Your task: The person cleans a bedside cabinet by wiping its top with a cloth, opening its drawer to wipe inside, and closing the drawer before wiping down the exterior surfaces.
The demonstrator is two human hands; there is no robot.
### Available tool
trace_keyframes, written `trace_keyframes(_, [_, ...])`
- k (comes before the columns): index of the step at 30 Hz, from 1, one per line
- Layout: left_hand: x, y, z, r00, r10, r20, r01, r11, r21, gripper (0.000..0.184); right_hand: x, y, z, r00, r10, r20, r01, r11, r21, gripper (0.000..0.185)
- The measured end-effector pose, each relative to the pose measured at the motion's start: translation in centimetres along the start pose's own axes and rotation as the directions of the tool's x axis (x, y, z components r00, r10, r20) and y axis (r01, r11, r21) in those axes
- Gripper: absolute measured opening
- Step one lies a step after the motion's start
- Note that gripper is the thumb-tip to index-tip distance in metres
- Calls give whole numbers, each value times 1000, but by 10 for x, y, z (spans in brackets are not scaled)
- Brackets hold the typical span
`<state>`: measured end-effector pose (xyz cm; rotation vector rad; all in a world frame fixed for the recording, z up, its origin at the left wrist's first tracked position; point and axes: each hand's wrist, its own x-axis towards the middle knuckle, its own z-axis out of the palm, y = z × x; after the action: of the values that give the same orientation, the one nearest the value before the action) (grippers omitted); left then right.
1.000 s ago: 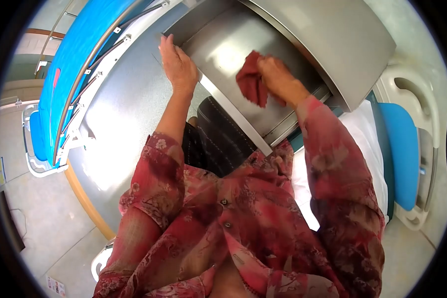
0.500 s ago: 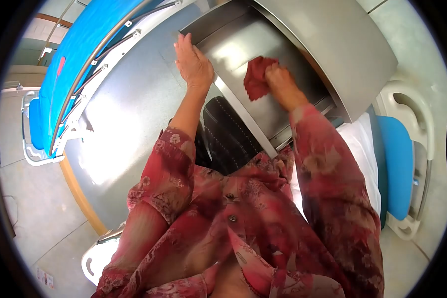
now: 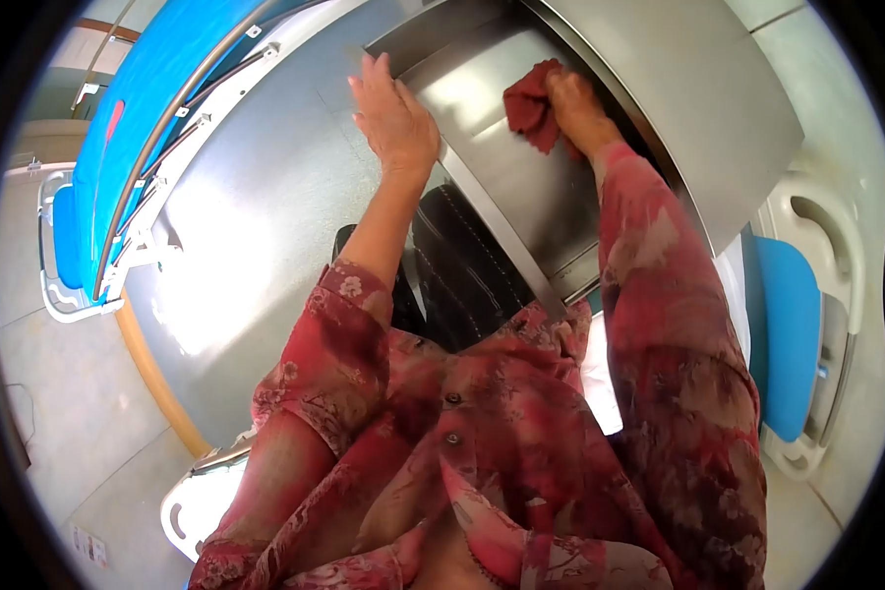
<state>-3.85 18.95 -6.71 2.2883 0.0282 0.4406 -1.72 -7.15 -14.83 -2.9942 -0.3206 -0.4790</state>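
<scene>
A dark red cloth (image 3: 533,106) is bunched in my right hand (image 3: 578,106), which is closed on it inside a pulled-out metal drawer (image 3: 497,218). The cloth hangs over the drawer's shiny bottom; whether it touches the metal I cannot tell. My left hand (image 3: 395,116) is at the drawer's near left rim, fingers stretched out, with its heel by the edge and nothing held. Above the drawer's far side is the metal cabinet (image 3: 688,88) it slides out of.
A bed with a blue mattress (image 3: 138,128) and metal side rail (image 3: 182,84) stands at the left. Another bed's blue and cream end panel (image 3: 792,334) is at the right. Grey floor (image 3: 256,206) lies between, and my dark trousered legs (image 3: 462,256) are beside the drawer.
My right hand and the cloth have moved up and slightly right, farther into the drawer. My left hand stays at the rim, and the view has shifted slightly.
</scene>
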Motion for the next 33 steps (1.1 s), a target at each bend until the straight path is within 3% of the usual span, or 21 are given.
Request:
trace_keyframes(2, [3, 1, 1, 1000, -11, -5, 11, 1000, -3, 39, 18, 7, -5, 985, 141, 96, -152, 980, 126, 17])
trace_keyframes(3, [6, 2, 0, 1000, 0, -7, 0, 1000, -2, 39, 31, -11, -43, 863, 344, 369, -438, 875, 209, 18])
trace_keyframes(4, [5, 2, -1, 1000, 13, -4, -13, 1000, 0, 39, 27, -7, -34, 865, 337, 373, -432, 877, 210, 18])
trace_keyframes(5, [4, 1, -2, 1000, 8, -6, -8, 1000, 1, 39, 18, 4, -17, 965, 216, 151, -249, 935, 254, 18])
trace_keyframes(6, [5, 1, -4, 1000, 7, -7, -7, 1000, 14, 39, 14, 9, -7, 994, 75, -84, -52, 966, 253, 18])
trace_keyframes(7, [8, 2, -4, 1000, 9, -11, -9, 1000, 25, 39, 13, 6, -6, 993, 70, -90, -45, 967, 252, 18])
trace_keyframes(9, [4, 0, -5, 1000, 8, -5, -7, 999, 40, 39, -16, -9, -12, 997, 0, 81, 2, 1000, -29, 11])
trace_keyframes(10, [7, 2, -4, 1000, 19, -14, -18, 999, 45, 39, -28, -18, -26, 997, 4, 77, -1, 999, -41, 11])
trace_keyframes(12, [5, 5, -3, 1000, 13, -10, -12, 999, 33, 40, -63, -45, -58, 967, -72, 243, 33, 987, 160, 14])
trace_keyframes(13, [3, 4, -5, 1000, 7, -12, -6, 999, 32, 40, -80, -53, -66, 967, -68, 247, 30, 988, 154, 14])
trace_keyframes(15, [3, 3, -7, 1000, -2, -5, 2, 1000, 21, 40, -100, -61, -72, 890, -201, 410, 119, 969, 217, 12])
trace_keyframes(18, [1, 3, -5, 1000, -5, -3, 5, 1000, 6, 40, -97, -58, -81, 858, -167, 487, 17, 954, 298, 10])
trace_keyframes(20, [-3, -3, -3, 1000, 15, 13, -15, 1000, 5, 40, -83, -50, -74, 898, -129, 421, -10, 950, 313, 14])
trace_keyframes(22, [2, -7, 3, 998, 52, -17, -53, 996, -65, 40, -52, -31, -56, 973, -62, 224, -21, 936, 350, 15])
trace_keyframes(25, [3, -10, 4, 994, 104, -23, -106, 991, -83, 40, -8, -17, -19, 988, -20, 153, -14, 976, 216, 15])
trace_keyframes(27, [3, -11, 3, 995, 99, -21, -100, 991, -93, 40, 21, -11, 8, 998, 15, -66, 0, 974, 227, 15])
trace_keyframes(30, [2, -9, 2, 995, 94, -25, -97, 990, -100, 41, 54, -19, 27, 992, 79, -103, -64, 988, 142, 12])
trace_keyframes(31, [4, -7, 5, 994, 100, -34, -103, 989, -103, 41, 64, -31, 21, 983, 184, 1, -184, 983, 16, 14])
trace_keyframes(33, [6, -10, 7, 994, 102, -34, -106, 986, -132, 41, 72, -52, 17, 974, 226, -21, -225, 974, 42, 16])
